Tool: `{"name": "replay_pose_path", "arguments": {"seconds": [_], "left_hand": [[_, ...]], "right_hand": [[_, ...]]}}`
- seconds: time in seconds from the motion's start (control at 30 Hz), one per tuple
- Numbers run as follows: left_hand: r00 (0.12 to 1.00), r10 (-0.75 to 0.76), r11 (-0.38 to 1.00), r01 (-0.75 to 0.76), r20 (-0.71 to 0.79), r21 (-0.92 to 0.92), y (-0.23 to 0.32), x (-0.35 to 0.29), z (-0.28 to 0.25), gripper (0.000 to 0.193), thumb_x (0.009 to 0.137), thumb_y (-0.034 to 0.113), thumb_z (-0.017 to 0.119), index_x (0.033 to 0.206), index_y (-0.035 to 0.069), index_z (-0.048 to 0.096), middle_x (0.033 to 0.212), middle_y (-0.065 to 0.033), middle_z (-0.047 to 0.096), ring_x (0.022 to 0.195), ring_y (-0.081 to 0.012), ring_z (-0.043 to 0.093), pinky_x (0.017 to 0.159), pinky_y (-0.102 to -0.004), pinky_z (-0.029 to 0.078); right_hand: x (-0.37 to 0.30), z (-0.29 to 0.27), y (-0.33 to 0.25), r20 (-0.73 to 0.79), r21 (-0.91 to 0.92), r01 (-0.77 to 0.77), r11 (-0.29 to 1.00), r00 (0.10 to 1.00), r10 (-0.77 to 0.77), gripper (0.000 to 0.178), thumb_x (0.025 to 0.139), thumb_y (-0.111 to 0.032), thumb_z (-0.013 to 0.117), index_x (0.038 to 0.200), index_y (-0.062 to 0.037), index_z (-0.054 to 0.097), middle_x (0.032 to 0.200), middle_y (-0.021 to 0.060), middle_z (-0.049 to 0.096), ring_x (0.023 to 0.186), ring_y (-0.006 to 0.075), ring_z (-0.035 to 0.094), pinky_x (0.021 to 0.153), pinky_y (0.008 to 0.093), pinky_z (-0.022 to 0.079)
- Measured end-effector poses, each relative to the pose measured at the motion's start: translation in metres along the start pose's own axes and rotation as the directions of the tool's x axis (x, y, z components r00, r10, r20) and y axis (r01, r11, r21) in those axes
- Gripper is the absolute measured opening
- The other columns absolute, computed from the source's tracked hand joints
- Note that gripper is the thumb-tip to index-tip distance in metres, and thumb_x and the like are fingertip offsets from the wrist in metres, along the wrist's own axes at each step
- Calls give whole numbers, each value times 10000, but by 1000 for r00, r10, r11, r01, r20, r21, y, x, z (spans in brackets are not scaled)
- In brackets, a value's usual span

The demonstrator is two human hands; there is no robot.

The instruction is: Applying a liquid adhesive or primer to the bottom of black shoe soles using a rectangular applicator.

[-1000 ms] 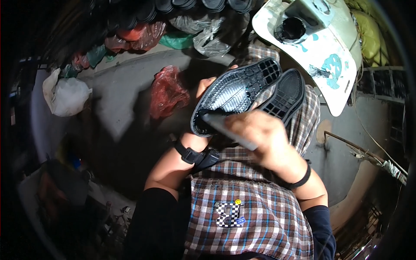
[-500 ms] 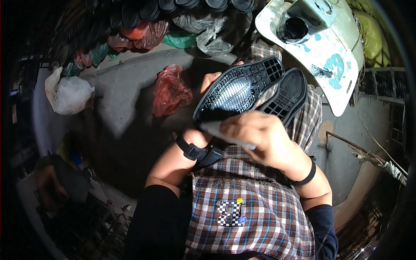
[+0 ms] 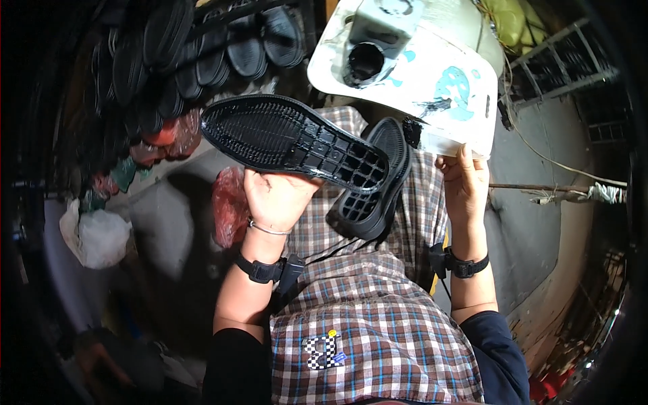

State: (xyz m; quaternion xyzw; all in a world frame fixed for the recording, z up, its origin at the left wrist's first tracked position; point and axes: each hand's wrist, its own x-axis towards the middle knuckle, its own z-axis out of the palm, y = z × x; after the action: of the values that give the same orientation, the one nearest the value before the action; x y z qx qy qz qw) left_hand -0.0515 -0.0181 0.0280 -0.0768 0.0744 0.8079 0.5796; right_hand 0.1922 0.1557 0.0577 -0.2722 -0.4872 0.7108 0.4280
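Note:
A black shoe sole [image 3: 260,138], ridged at its broad end and gridded at the other, lies across my left hand [image 3: 280,199]. The fingers are closed round it from below, mostly hidden; its gridded part shines wet. Another black sole [image 3: 368,192], seemingly more than one stacked, rests on my checked lap, partly under the held one. To the right, my right hand [image 3: 464,175] pinches the pale flat handle of a brush [image 3: 412,133] with black-coated bristles. The brush is over the near edge of a white plastic board [image 3: 472,81].
A pale container [image 3: 385,27] with a black-smeared round opening stands on the board. Rows of black soles [image 3: 246,50] hang or stand at the back left. A red plastic bag [image 3: 229,206] and a white bag [image 3: 101,236] lie left. A rod [image 3: 540,191] juts at right.
My right hand has moved from the sole up and right to the board. My left hand has turned the held sole, so its broad end now points left. The view has shifted.

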Motion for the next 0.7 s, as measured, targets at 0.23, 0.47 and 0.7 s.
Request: {"name": "replay_pose_path", "arguments": {"seconds": [0.23,0.47,0.7], "left_hand": [[933,-255,910,320,-254,262,-44,90,49,447,959,398,387,1233,108,589,1244,-98,615,1165,-309,563,998,-552,434],[865,-458,694,492,-205,526,-99,174,78,793,903,737,183,1201,106,560,995,-94,698,843,-246,699,714,-462,580],[848,-446,634,525,-285,568,-138,251,77,930,902,728,30,1371,38,439,1290,-167,581,1165,-319,581,975,-514,456]], "right_hand": [[-11,-31,-2,-219,222,0,975,974,50,229,953,-271,615,1064,-74,576,907,30,636,811,120,611,763,280,519],[-33,-52,-19,-500,221,34,975,862,84,228,929,-256,648,1060,-74,602,882,14,654,744,103,602,693,262,504],[-47,-81,-20,-623,178,31,984,778,88,247,927,-273,651,1055,-70,591,936,21,649,740,101,584,678,251,489]]}}
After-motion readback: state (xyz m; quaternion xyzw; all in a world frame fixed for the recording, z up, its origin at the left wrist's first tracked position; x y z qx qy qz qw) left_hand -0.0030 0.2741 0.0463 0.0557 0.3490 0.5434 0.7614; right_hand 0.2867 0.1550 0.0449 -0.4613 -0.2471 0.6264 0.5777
